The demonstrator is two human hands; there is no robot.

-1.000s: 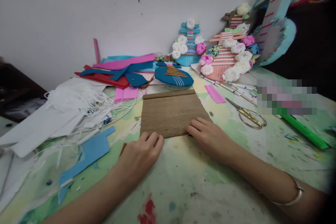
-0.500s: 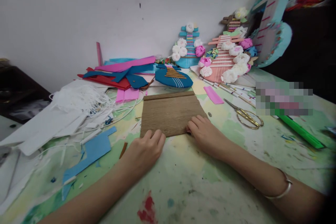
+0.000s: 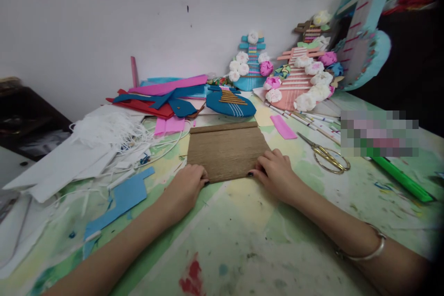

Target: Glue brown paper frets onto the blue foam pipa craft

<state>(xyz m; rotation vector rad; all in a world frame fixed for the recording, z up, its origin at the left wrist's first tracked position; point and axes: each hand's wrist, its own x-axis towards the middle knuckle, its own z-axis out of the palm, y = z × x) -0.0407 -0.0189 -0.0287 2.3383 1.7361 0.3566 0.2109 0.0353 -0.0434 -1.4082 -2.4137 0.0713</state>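
A brown sheet of finely ridged paper, which looks like crepe paper [image 3: 225, 152], lies flat on the table, with a narrow folded or rolled band along its far edge. At its near left corner my left hand [image 3: 185, 187] is closed, thumb and fingers pinching the edge. My right hand [image 3: 277, 173] pinches the near right corner in the same way, its thumb at the near edge. A pink paper strip [image 3: 283, 127] and gold-handled scissors [image 3: 328, 156] lie beyond my right hand. To the left of my left hand is a cut piece of light blue paper [image 3: 130, 196].
White string [image 3: 104, 132] and white boards [image 3: 58, 171] cover the table's left side. Coloured paper [image 3: 169, 84] is piled at the back beside a blue paper lute [image 3: 231, 103]. Flower-decorated lutes [image 3: 293, 81] stand against the wall. A green cutter-like tool [image 3: 402, 178] lies right.
My left hand has slid left along the near edge to the corner. My right hand has shifted slightly right, and both thumbs now show at the edge. The brown sheet stays put.
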